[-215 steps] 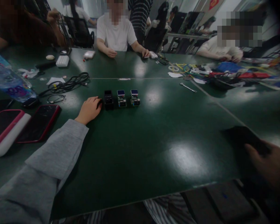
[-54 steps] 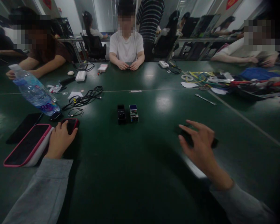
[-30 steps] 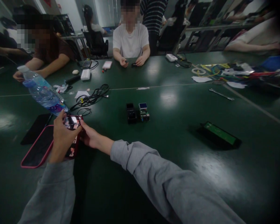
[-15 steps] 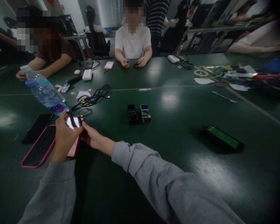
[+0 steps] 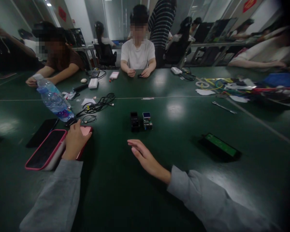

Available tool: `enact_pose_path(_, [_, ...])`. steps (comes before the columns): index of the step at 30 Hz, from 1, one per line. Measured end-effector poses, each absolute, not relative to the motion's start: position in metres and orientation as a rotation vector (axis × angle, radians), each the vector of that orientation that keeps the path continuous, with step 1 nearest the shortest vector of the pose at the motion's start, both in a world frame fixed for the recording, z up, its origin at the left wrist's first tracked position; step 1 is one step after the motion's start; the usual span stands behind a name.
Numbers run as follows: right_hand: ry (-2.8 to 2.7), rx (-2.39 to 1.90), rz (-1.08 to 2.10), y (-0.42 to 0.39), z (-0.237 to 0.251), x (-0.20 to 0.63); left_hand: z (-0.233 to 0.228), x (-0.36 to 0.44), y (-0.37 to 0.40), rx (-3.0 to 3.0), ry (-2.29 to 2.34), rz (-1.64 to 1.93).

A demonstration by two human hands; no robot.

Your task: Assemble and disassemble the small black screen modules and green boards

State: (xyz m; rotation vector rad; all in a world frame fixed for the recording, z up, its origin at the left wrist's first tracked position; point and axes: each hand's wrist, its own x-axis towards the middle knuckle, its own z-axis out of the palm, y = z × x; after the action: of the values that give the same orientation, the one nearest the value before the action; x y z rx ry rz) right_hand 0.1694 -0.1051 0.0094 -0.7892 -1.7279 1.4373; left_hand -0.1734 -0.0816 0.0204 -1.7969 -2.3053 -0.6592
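The hands stood apart, both in soft gray cloth sleeves. The left hand (image 5: 74, 140) lay curved over one flat, glossy red-cased phone (image 5: 86, 130), thumb by its right edge; whether it gripped could not be told. The right hand (image 5: 148, 161) held nothing, its fingers straight and close together above the smooth green table (image 5: 106, 187).

Just beside the left hand was one pink-rimmed phone (image 5: 47, 149) on a white slab (image 5: 55, 158); beyond it leaned two clear plastic bottles (image 5: 53, 103). Two small blocky gadgets stood past the right fingertips: one black box (image 5: 134, 122), one bare circuit block (image 5: 147, 121). Well right of that hand lay one green-faced slab (image 5: 221, 144) and, farther off, one slim metal wrench (image 5: 224, 108).
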Motion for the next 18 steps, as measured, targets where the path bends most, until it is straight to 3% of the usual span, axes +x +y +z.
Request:
enact_pose_path(5, [-1.628,-0.953,1.146,-0.098,0.003,0.187,0.054,-0.063,-0.099,-2.002,-1.918,-0.855])
enact_pose_path(9, [-1.593,-0.983,0.842,-0.085,0.004,0.192,0.048,0.011,-0.086,-2.267,-1.560,-1.239])
enact_pose_path(14, [-1.694,-0.929,0.496,-0.073,0.011,0.209,0.020,0.030,-0.042,-1.960,-1.622,-1.905])
enact_pose_path(18, [-1.735,-0.921,0.432,-0.068,0.011,0.214,0.008,0.027,-0.029,-1.842,-1.671,-2.092])
